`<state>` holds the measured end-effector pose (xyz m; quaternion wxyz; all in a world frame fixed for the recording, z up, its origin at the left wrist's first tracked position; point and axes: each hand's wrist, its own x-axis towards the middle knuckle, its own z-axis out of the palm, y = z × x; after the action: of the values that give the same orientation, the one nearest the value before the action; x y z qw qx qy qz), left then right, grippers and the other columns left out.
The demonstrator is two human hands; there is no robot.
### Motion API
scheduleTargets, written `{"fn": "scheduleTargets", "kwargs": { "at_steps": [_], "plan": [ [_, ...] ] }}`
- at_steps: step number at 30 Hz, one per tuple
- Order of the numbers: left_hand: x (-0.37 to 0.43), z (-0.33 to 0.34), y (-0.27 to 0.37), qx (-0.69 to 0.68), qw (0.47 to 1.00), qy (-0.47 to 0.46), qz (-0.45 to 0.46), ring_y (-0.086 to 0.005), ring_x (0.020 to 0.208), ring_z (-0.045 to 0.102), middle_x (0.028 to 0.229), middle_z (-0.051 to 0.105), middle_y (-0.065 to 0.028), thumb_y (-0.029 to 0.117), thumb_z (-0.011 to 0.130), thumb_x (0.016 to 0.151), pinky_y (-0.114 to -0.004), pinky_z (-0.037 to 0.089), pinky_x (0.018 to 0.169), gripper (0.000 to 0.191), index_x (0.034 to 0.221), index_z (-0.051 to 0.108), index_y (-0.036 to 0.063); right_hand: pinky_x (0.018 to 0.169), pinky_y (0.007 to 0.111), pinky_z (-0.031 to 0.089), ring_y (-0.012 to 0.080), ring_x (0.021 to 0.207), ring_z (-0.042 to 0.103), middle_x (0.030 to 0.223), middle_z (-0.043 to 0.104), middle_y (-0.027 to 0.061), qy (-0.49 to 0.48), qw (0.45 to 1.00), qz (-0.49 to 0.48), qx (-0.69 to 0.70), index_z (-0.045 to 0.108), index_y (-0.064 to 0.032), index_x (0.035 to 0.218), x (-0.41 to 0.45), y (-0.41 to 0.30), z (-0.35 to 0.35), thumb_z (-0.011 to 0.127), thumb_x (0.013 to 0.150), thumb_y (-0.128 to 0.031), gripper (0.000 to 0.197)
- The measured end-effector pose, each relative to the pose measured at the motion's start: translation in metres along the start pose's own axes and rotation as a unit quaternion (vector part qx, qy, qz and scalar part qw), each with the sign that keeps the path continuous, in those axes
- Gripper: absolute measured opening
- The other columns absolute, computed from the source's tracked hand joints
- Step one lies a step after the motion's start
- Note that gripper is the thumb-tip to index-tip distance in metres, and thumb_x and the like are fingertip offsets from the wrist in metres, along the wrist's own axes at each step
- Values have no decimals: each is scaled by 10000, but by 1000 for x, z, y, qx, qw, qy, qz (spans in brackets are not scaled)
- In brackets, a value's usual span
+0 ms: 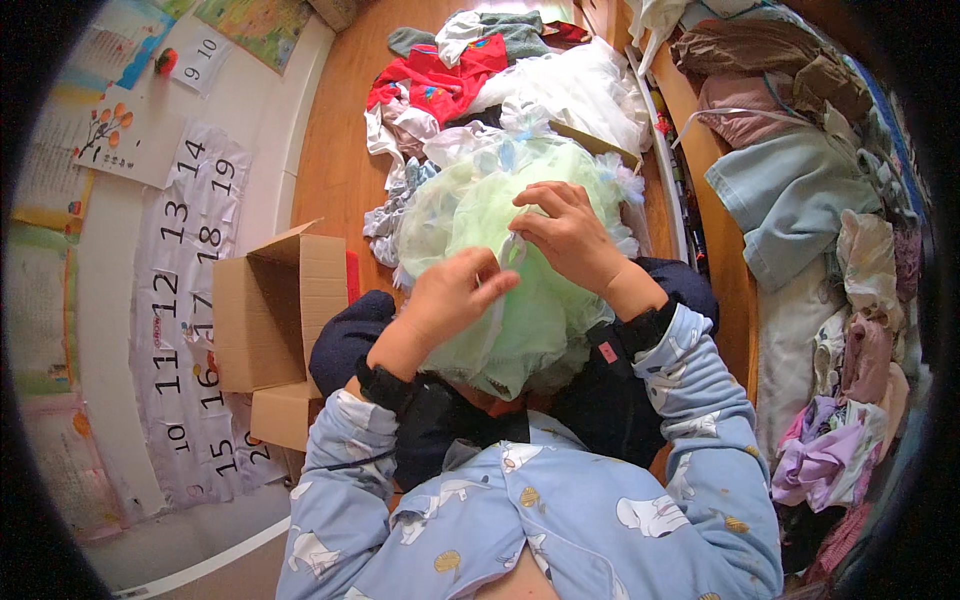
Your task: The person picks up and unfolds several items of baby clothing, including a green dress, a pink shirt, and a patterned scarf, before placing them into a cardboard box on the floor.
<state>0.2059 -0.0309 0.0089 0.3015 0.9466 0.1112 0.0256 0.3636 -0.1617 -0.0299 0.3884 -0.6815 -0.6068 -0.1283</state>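
A pale green tulle garment (510, 195) with gauzy layers lies bunched across the lap, between the knees. Over its middle, my right hand (559, 232) pinches a thin whitish ribbon (513, 251) between thumb and fingertips. Lower and to the left, my left hand (461, 289) is held above the tulle with its thumb stretched out and its fingers curled. The ribbon hangs down past the left thumb; whether that hand grips it cannot be told.
Beyond the tulle, a red garment (442, 79) and white tulle (577, 86) are heaped on the wooden floor (337, 135). An open cardboard box (322, 292) stands at the left by the wall. Along the right, a drawer or shelf holds folded clothes, including light blue fabric (787, 195).
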Motion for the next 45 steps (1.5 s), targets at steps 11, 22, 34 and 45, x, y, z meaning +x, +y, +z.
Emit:
{"fn": "scheduleTargets", "kwargs": {
  "at_steps": [11,22,34,45],
  "plan": [
    [51,2,-12,-446,867,-139,-174,-47,612,472,746,523,35,384,538,916,-196,377,507,312,928,593,78,858,387,364,249,1013,503,1013,536,47,65,995,72,3,571,-92,827,5,-6,-1,687,692,-111,179],
    [49,-51,19,-709,695,107,-47,-120,826,618,930,613,-31,231,565,917,-273,532,705,180,1016,516,88,650,271,475,178,764,589,858,572,93,32,952,165,258,566,-14,964,62,-44,-40,632,834,-93,165],
    [27,-21,0,-784,596,174,6,-141,880,600,942,601,-32,151,548,922,-334,509,815,75,968,523,97,702,317,469,243,817,563,869,568,96,-40,983,22,178,560,-27,882,93,-34,-20,628,724,50,188],
    [51,-6,-50,-729,659,-45,-179,-125,793,616,882,612,-33,342,566,901,-321,536,751,300,1012,542,64,640,366,471,286,738,541,783,523,97,6,1000,-24,16,510,-57,806,60,-7,18,602,645,-17,190]
  ]
}}
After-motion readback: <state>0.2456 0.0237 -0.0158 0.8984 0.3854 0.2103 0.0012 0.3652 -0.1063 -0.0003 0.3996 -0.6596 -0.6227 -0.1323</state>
